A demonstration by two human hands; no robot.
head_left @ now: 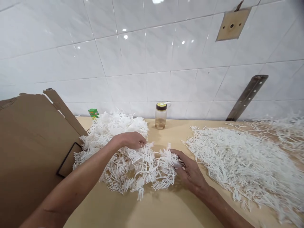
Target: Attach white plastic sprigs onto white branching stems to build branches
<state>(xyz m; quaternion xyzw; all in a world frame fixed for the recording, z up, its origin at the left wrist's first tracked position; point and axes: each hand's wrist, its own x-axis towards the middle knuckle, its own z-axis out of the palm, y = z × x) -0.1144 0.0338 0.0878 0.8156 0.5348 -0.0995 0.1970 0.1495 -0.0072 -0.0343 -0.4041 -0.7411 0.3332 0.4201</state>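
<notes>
My left hand (135, 140) is closed, its fingertips pinching the top of a white artificial plant sprig (148, 161) with many thin branching tips. To its right, my right hand (191, 172) curls around the sprig's fringed right end, the fingers partly hidden behind it. Between the two hands the sprig hangs just over the tan table surface (163, 209). Beneath and behind my left forearm lies a heap of similar white sprigs (116, 125). A wide pile of straighter white stems (239, 161) spreads out to the right of my right hand.
A clear bottle (161, 118) with a dark and yellow lid stands near the tiled wall (161, 85). A cardboard box (35, 145) rises at the left, a small green carton (93, 113) behind the heap. A dark metal bracket (247, 98) leans at the right.
</notes>
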